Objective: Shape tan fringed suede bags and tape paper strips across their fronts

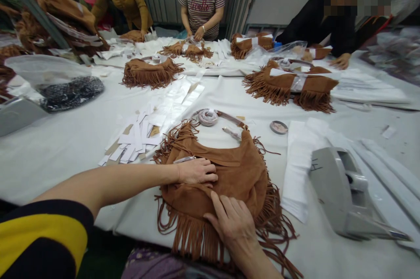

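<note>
A brown suede handbag (238, 180) with long fringe lies on the table in front of me. Its strap is bent up at the top, partly wrapped, with a wrapped roll (208, 117) beside it. My left hand (197, 171) reaches across the front panel, its fingers curled over the suede just above a raised fold; its thumb is hidden. On the lower middle of the bag rests my right hand (236, 222), fingers stretched over the surface and thumb apart. A white-silver zipper end (184, 159) shows beside my left wrist.
A grey tape dispenser (341, 191) stands at right beside folded white paper (298, 165). Paper strips (136, 139) lie at left, and a tape ring (278, 127) behind the bag. More fringed bags (149, 72) lie farther back, where several co-workers (203, 3) stand. A dark plastic-wrapped item (72, 93) is at left.
</note>
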`<state>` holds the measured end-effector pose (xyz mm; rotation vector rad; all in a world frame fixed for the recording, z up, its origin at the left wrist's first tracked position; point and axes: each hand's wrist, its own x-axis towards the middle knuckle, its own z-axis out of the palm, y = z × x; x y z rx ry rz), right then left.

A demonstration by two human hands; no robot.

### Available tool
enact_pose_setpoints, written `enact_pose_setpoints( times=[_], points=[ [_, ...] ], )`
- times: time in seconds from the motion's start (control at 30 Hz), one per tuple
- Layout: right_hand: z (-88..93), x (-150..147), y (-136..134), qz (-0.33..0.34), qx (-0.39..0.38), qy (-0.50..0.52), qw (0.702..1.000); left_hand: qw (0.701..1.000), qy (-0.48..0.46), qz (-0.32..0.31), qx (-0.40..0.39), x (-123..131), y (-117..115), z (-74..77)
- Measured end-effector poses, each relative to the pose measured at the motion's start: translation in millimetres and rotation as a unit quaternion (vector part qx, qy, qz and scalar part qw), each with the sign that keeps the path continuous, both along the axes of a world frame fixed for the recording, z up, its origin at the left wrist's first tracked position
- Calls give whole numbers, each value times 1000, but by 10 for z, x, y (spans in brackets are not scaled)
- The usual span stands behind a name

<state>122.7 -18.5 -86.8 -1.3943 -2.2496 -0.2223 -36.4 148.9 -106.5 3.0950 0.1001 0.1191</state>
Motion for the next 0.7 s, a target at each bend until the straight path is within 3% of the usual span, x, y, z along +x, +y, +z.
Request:
enact_pose_setpoints(
  times=[0.17, 0.47, 0.53, 0.63, 0.7],
  points=[
    [20, -138, 117, -38, -56, -29, 997, 1000, -7, -3, -12, -3, 17, -9],
    [61, -67, 198, 44, -119, -27, 992, 996, -42, 3, -75, 6, 70, -55],
    [42, -118, 175, 18, -105, -29, 994, 995, -40, 15, -86, 15, 59, -70],
    [16, -167, 166, -33, -14, -27, 999, 993, -33, 38, -111, 71, -16, -47],
    [44, -143, 243, -10, 54, -40, 998, 986, -23, 68, -149, 141, -58, 11]
  ],
)
